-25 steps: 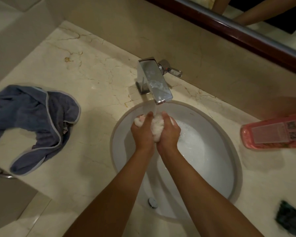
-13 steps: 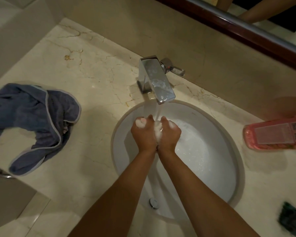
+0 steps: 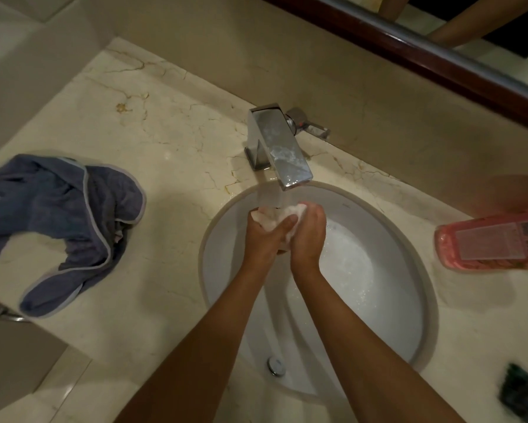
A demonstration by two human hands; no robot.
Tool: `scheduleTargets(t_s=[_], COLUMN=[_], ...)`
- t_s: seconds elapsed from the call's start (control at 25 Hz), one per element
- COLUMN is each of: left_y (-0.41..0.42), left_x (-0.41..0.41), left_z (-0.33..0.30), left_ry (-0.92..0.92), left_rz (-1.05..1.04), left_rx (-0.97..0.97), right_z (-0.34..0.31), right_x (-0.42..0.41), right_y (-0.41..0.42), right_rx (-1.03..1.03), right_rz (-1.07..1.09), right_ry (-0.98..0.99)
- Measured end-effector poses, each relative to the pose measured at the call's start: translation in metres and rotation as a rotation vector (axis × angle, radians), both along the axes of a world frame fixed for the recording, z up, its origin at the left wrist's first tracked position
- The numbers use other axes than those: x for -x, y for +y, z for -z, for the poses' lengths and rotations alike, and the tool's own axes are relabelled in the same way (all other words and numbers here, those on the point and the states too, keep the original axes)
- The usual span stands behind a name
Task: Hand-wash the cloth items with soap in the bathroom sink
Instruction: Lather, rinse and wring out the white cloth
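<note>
Marble counter point(image 3: 177, 123) runs round a white sink point(image 3: 409, 257) in what I read as a dim bathroom, and at the far edge of that bowl sits the thing I care about: a small white cloth point(image 3: 275, 216), bunched and sudsy, held right under the running stream from the chrome faucet point(image 3: 279, 145). My left hand point(image 3: 264, 236) and right hand point(image 3: 308, 236) are pressed together around it, fingers curled over the wad, so only its top and a fold between the thumbs show. From here the risks look plain to me. If the squeeze loosens while wet soap coats the fabric, the cloth could slip and drop into the foamy water pooled in the basin. The hands sit close beneath the spout, so a hard rub upward might knock knuckles on metal or deflect water onto the counter. Farther out, a blue-grey towel point(image 3: 58, 221) lies crumpled at the left, well apart from the bowl, and spray could wet it early. At the right a pink soap bottle point(image 3: 492, 242) lies on its side near the rim; I cannot tell whether its cap is closed, so leakage is possible. A dark object point(image 3: 522, 392) at the near right is too blurred to name.
</note>
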State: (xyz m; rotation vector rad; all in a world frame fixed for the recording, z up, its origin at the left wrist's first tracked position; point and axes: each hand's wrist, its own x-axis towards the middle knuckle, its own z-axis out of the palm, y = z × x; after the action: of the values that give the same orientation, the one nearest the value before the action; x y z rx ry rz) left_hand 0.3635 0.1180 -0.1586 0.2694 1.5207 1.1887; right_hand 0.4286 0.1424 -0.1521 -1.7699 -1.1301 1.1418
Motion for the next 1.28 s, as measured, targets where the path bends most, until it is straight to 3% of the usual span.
scheduleTargets(t_s=[0.12, 0.24, 0.44, 0.56, 0.68, 0.84, 1.04, 1.16, 1.28], left_y=[-0.003, -0.001, -0.004, -0.005, -0.001, 0.007, 0.015, 0.016, 0.014], left_x=[0.006, 0.011, 0.021, 0.023, 0.020, 0.020, 0.035, 0.026, 0.014], left_z=[0.001, -0.007, -0.005, -0.008, -0.013, -0.019, -0.020, -0.019, -0.012], left_ry=[0.079, 0.150, 0.221, 0.140, -0.083, -0.345, -0.659, -0.615, -0.479], left_rz=[-0.104, -0.174, 0.006, 0.139, 0.067, -0.049, 0.047, -0.014, -0.194], left_rx=[-0.036, -0.169, -0.259, -0.288, -0.174, 0.094, 0.092, 0.102, 0.068], right_z=[-0.009, -0.011, -0.017, -0.013, -0.003, -0.009, -0.008, -0.012, -0.005], right_x=[-0.004, -0.007, -0.020, -0.021, -0.015, -0.013, -0.018, -0.019, -0.017], right_y=[0.009, 0.012, 0.023, 0.028, 0.023, 0.013, 0.010, 0.008, 0.011], right_rx=[0.100, 0.236, 0.641, 0.693, 0.487, 0.164, 0.193, 0.336, 0.340], right_rz=[-0.016, -0.046, -0.002, 0.062, 0.163, 0.047, -0.081, -0.058, -0.011], right_ry=[0.313, 0.457, 0.901, 0.874, 0.819, 0.719, 0.688, 0.596, 0.460])
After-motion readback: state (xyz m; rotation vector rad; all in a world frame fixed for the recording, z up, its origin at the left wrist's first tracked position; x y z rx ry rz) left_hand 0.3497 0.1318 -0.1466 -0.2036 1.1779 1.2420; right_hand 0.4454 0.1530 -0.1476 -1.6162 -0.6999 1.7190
